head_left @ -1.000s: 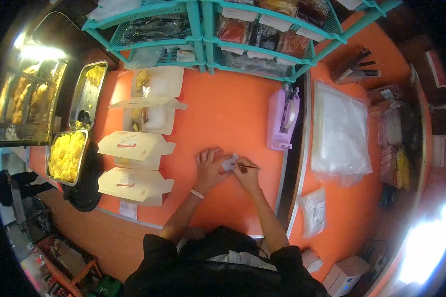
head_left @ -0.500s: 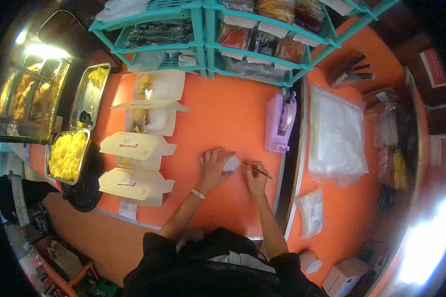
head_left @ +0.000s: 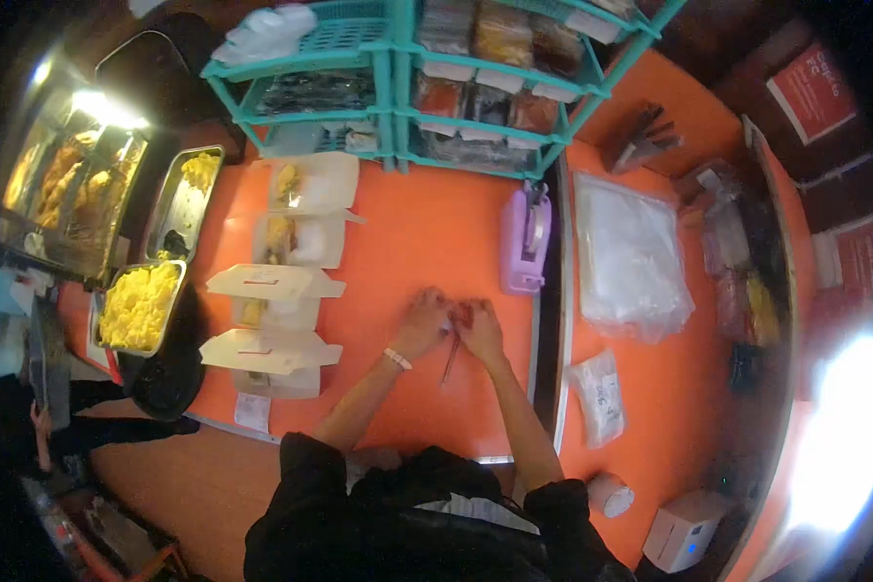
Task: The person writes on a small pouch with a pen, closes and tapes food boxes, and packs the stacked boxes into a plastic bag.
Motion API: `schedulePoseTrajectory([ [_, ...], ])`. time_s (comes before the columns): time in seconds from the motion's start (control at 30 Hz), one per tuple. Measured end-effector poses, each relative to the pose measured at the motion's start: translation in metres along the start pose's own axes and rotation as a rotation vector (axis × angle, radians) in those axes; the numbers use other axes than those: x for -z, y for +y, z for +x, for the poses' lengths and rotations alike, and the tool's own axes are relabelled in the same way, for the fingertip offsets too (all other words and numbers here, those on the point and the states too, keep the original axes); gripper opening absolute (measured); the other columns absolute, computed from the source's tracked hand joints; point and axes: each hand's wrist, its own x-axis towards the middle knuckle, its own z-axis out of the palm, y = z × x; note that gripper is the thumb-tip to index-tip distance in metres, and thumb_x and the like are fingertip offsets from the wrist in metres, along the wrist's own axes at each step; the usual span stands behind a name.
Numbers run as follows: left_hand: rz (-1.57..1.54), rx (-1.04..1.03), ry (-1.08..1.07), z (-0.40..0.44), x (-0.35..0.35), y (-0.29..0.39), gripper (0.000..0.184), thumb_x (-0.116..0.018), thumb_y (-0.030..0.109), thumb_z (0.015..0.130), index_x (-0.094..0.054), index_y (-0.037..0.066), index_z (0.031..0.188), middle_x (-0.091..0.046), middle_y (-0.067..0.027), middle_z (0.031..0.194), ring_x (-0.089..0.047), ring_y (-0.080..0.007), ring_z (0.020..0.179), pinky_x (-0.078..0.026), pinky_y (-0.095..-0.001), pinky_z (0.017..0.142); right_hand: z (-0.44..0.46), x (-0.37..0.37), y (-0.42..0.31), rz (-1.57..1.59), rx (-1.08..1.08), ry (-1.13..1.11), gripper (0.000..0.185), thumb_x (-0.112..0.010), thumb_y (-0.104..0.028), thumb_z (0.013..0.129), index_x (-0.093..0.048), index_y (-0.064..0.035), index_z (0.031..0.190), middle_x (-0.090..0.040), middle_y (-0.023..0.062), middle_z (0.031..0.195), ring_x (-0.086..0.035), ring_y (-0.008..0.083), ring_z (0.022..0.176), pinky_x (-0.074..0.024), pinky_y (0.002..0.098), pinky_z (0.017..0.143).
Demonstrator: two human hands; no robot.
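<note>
My left hand (head_left: 424,325) and my right hand (head_left: 480,335) meet over the orange counter, their fingertips nearly touching. A small white piece (head_left: 446,328), which looks like paper, is pinched in the left fingers and mostly covered. The fingers of my right hand are closed around a slim dark pen (head_left: 450,361), whose free end slants down toward my body. Whatever else lies between the fingertips is too small and blurred to make out. To the left of my hands stand several open cream food boxes (head_left: 276,347) with food inside.
A purple tape dispenser (head_left: 524,247) stands right of my hands, beside a stack of clear plastic bags (head_left: 630,252). Teal racks (head_left: 391,97) line the back. Metal trays (head_left: 165,339) of yellow food and a lit display case are at left. Another person's arm (head_left: 44,427) shows at far left.
My right hand has moved left to meet my left hand, and the pen has swung to point toward my body. The view has shifted slightly. A person's arm and leg appear at far left.
</note>
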Motion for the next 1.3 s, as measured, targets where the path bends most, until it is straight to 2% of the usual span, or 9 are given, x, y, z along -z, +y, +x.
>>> schedulePoseTrajectory([
  [0.13,-0.019,-0.174,0.120,0.012,-0.024,-0.021,0.033,-0.061,0.017,0.072,-0.056,0.009,0.103,-0.053,-0.0141,0.101,-0.048,-0.0351,0.099,-0.038,-0.0461,0.086,0.005,0.006,-0.023,0.105,-0.120,-0.177,0.032,-0.066,-0.022,0.075,-0.061,-0.0044,0.101,-0.056,0.0180,0.108,-0.053,0.0368,0.101,-0.0461,0.0431,0.082],
  [0.2,-0.061,-0.055,0.202,0.016,-0.031,-0.014,0.031,-0.058,0.014,0.072,-0.054,0.006,0.102,-0.056,-0.0131,0.097,-0.048,-0.0346,0.093,-0.037,-0.0444,0.083,0.015,-0.043,0.029,-0.058,0.161,-0.095,0.024,-0.059,-0.021,0.079,-0.065,0.0002,0.088,-0.064,0.0217,0.085,-0.061,0.0372,0.084,-0.0474,0.0438,0.074],
  [0.27,-0.204,-0.213,0.320,0.002,0.000,0.004,0.028,-0.057,0.017,0.072,-0.052,0.005,0.098,-0.054,-0.0147,0.094,-0.048,-0.0342,0.090,-0.038,-0.0433,0.080,0.015,-0.036,0.009,-0.024,0.003,-0.122,0.023,-0.060,-0.020,0.075,-0.063,0.0006,0.084,-0.064,0.0206,0.081,-0.062,0.0357,0.080,-0.0480,0.0449,0.070],
  [0.63,-0.082,0.045,0.263,-0.004,-0.010,0.011,0.028,-0.054,0.016,0.077,-0.048,0.004,0.103,-0.048,-0.0167,0.098,-0.051,-0.0350,0.092,-0.044,-0.0417,0.074,0.038,-0.037,0.031,0.207,-0.013,-0.272,0.015,-0.061,-0.009,0.070,-0.062,0.0042,0.077,-0.064,0.0152,0.070,-0.062,0.0242,0.067,-0.0486,0.0365,0.062],
  [0.73,-0.397,-0.129,0.453,-0.011,-0.008,0.012,0.019,-0.055,0.019,0.081,-0.053,0.003,0.092,-0.052,-0.0135,0.092,-0.053,-0.0258,0.083,-0.044,-0.0374,0.070,0.031,-0.031,0.022,0.192,-0.018,-0.325,0.023,-0.065,-0.017,0.071,-0.065,0.0006,0.085,-0.067,0.0140,0.076,-0.064,0.0246,0.073,-0.0488,0.0373,0.068],
  [0.83,-0.030,-0.224,0.483,-0.015,0.000,-0.004,0.016,-0.058,0.022,0.085,-0.056,0.006,0.083,-0.054,-0.0060,0.082,-0.051,-0.0178,0.075,-0.044,-0.0339,0.069,0.025,-0.034,0.016,0.164,0.055,-0.233,0.027,-0.064,-0.021,0.074,-0.064,0.0018,0.090,-0.065,0.0194,0.085,-0.064,0.0303,0.082,-0.0483,0.0403,0.073],
  [0.9,-0.299,-0.142,0.501,-0.034,0.008,-0.007,0.037,-0.069,0.008,0.069,-0.055,0.007,0.104,-0.054,-0.0112,0.097,-0.050,-0.0304,0.097,-0.040,-0.0408,0.085,0.023,-0.053,0.031,0.295,0.026,-0.123,0.027,-0.062,-0.022,0.076,-0.064,-0.0032,0.095,-0.066,0.0150,0.087,-0.064,0.0275,0.085,-0.0488,0.0396,0.075],
  [1.03,-0.028,0.466,0.392,-0.056,0.054,0.017,0.053,-0.078,0.020,0.062,-0.053,0.008,0.107,-0.049,-0.0107,0.111,-0.046,-0.0329,0.106,-0.039,-0.0437,0.090,0.007,-0.029,0.007,0.075,-0.168,-0.167,0.025,-0.063,-0.019,0.074,-0.064,-0.0072,0.096,-0.067,0.0127,0.091,-0.064,0.0266,0.088,-0.0494,0.0381,0.076],
  [1.3,-0.053,0.418,0.183,-0.057,0.026,-0.009,0.049,-0.076,0.019,0.064,-0.054,0.015,0.108,-0.048,-0.0080,0.109,-0.043,-0.0315,0.110,-0.040,-0.0473,0.086,0.006,-0.045,-0.010,-0.044,-0.262,-0.238,0.023,-0.061,-0.025,0.074,-0.065,-0.0118,0.092,-0.063,0.0102,0.102,-0.061,0.0296,0.096,-0.0486,0.0433,0.077],
])
